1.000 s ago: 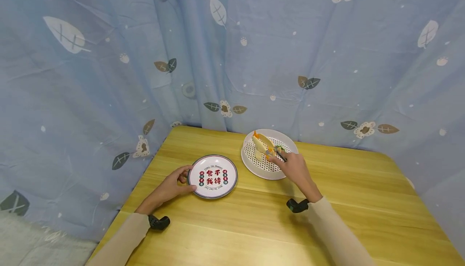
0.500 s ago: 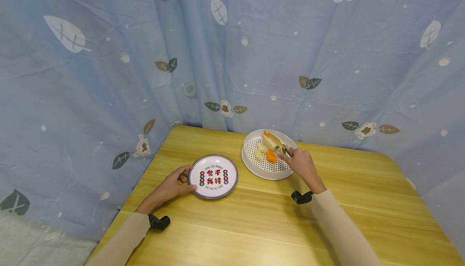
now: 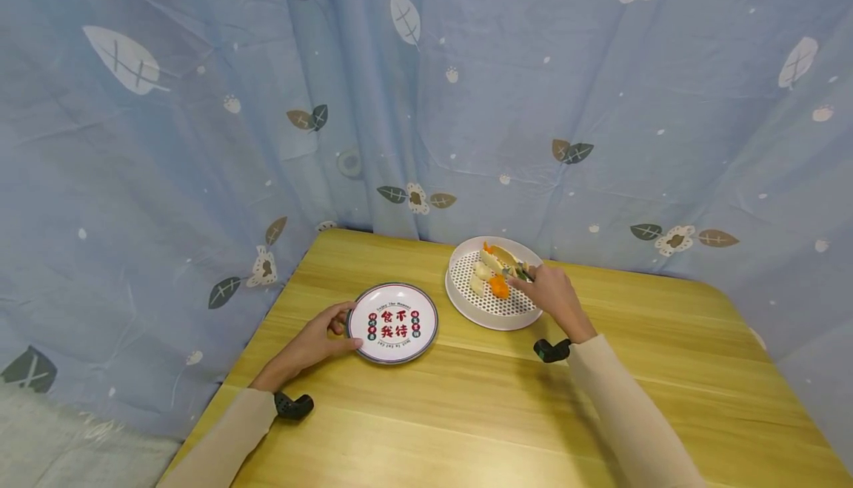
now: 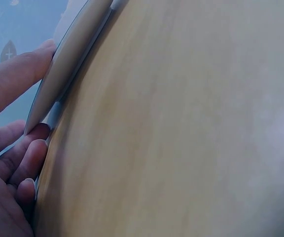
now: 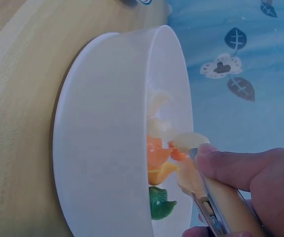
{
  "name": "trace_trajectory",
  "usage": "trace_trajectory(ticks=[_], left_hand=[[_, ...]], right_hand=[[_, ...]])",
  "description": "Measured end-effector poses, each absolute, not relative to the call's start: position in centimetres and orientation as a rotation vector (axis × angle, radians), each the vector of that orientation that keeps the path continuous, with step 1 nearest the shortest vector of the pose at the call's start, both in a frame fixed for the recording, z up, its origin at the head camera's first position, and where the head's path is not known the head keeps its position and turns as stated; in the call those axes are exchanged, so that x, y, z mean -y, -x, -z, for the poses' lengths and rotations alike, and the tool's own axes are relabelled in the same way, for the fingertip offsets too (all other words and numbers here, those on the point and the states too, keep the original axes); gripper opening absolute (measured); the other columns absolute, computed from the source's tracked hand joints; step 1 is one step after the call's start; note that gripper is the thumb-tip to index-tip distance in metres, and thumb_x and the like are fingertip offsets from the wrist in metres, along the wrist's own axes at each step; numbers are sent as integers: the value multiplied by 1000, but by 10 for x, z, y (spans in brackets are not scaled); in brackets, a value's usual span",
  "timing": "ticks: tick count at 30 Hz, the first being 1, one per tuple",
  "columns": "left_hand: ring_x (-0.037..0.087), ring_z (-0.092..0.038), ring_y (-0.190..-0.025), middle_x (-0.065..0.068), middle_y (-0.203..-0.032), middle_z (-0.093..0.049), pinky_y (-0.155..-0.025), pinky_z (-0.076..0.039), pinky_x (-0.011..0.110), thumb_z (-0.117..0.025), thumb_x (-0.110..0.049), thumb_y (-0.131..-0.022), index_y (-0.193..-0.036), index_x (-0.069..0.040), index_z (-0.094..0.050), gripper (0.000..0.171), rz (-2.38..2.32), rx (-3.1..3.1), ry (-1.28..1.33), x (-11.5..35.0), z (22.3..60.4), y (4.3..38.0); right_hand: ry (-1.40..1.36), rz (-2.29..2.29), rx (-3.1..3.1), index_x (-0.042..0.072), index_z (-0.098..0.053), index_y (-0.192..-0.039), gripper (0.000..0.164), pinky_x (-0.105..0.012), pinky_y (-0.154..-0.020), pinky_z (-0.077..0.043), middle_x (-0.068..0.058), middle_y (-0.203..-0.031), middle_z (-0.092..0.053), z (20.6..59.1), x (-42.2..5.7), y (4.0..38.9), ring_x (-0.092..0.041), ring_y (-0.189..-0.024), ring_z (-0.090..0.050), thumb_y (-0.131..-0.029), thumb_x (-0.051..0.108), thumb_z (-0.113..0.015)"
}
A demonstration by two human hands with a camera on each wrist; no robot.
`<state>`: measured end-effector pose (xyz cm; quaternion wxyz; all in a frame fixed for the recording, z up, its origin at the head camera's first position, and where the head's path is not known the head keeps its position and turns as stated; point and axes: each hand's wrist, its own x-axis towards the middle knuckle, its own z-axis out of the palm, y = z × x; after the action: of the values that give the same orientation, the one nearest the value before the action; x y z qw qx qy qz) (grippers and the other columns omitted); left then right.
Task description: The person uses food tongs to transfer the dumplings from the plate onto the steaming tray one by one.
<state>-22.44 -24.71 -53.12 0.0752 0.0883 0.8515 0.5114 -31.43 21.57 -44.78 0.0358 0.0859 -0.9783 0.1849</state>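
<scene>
My left hand [image 3: 313, 343] grips the left rim of a white plate [image 3: 426, 310] with red and dark lettering, thumb on top. In the left wrist view the plate is seen edge-on and the other fingers are curled at its lower edge. My right hand [image 3: 553, 295] holds a pair of tongs [image 5: 230, 205] with pale, broad tips over a round white strainer tray [image 5: 102, 133]. An orange piece [image 5: 176, 152] shows at the tips; whether they pinch it cannot be told. Cream pieces [image 3: 477, 284], another orange piece [image 3: 499, 287] and a green piece [image 5: 160, 202] lie in the tray.
Both things stand on a wooden table [image 3: 426, 414], the tray by its back edge. A blue patterned curtain [image 3: 493, 103] hangs behind and to the sides. Pale cloth [image 3: 73, 436] lies at the lower left.
My right hand has moved slightly right with the tongs within the tray, uncovering the orange piece and cream pieces. Over the last half second it has barely moved. The left hand stays on the plate.
</scene>
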Motion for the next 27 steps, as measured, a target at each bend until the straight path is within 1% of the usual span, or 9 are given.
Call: trace_trajectory(ticks=[11, 21, 25, 27], left_hand=[[28, -46, -103, 13, -124, -53, -85, -38, 36, -85, -22, -88, -151, -8, -47, 75, -1572, -2541, -270, 244, 531, 224], [27, -46, -102, 12, -123, -52, -85, -38, 36, -85, -26, -87, -151, -10, -48, 76, -1559, -2548, -267, 244, 525, 223], [26, -46, -102, 12, -124, -52, -84, -38, 35, -84, -25, -88, -151, -7, -46, 76, -1559, -2556, -285, 244, 526, 223], [26, -46, -101, 12, -123, -52, -84, -38, 34, -84, -25, -89, -151, -7, -46, 75, -1552, -2558, -286, 244, 527, 223]], right_hand=[[-282, -558, 2998, 13, -42, -63, 54, -32, -53, -30, 0, -60, -31, 441, -215, 314, -17, -54, -33, -95, 42, -73], [-281, -606, 2980, 12, -41, -63, 55, -33, -55, -30, -1, -60, -31, 441, -219, 316, -17, -54, -33, -96, 44, -72], [-331, -617, 2941, 12, -42, -64, 54, -33, -55, -29, -1, -62, -31, 443, -222, 313, -18, -55, -33, -96, 43, -72], [-351, -628, 2928, 10, -46, -66, 53, -33, -55, -29, -1, -62, -30, 445, -223, 310, -17, -55, -32, -97, 44, -71]])
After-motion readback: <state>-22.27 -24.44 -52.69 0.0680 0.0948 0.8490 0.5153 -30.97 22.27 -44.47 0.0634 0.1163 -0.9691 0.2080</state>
